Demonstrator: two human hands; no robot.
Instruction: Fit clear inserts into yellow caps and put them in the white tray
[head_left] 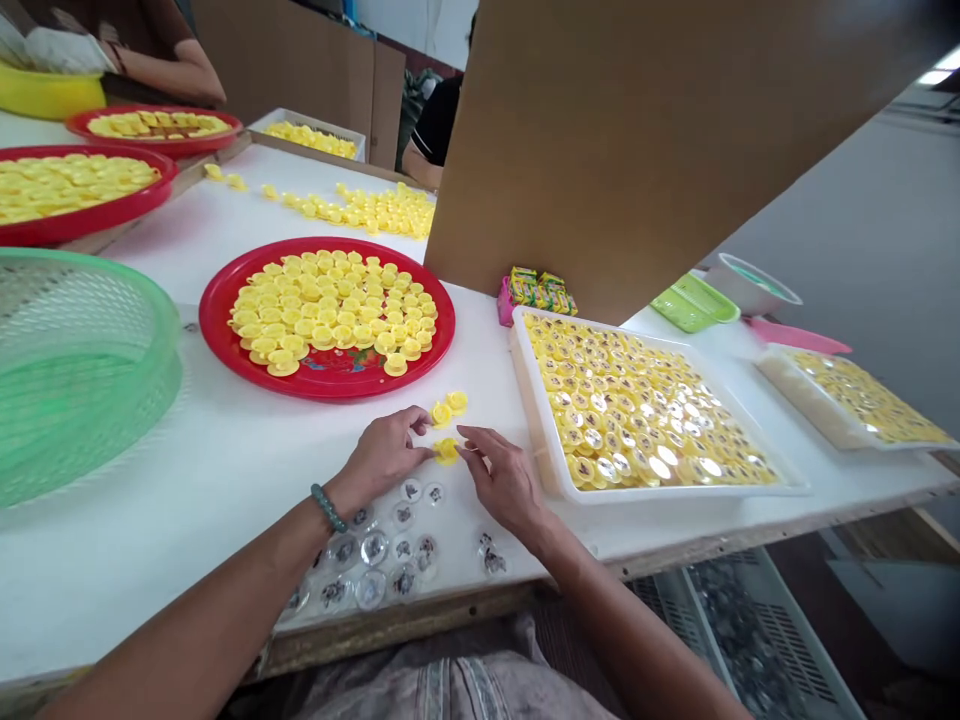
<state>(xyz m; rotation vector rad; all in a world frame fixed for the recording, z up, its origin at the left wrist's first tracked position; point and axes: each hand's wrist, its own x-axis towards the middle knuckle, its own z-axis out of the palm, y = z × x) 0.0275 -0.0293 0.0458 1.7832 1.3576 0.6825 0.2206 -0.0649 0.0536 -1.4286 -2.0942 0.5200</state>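
My left hand point(390, 452), with a green bead bracelet at the wrist, is closed at the left side of a small yellow piece point(446, 451). From the right, my right hand point(501, 475) pinches toward the same piece with thumb and index finger. Two more yellow pieces point(448, 407) lie just beyond the fingertips. Clear round discs with dark printed pictures point(374, 547) are spread on the white table near its front edge, some partly under my left wrist. Behind my left hand stands a red tray point(330, 386) bearing many yellow pieces.
A white tray point(529, 420) of yellow pieces with shiny discs stands at the right, another point(817, 415) beyond it. A green basket point(150, 330) is at the left. A large brown board point(600, 150) leans behind. Other people sit across the table.
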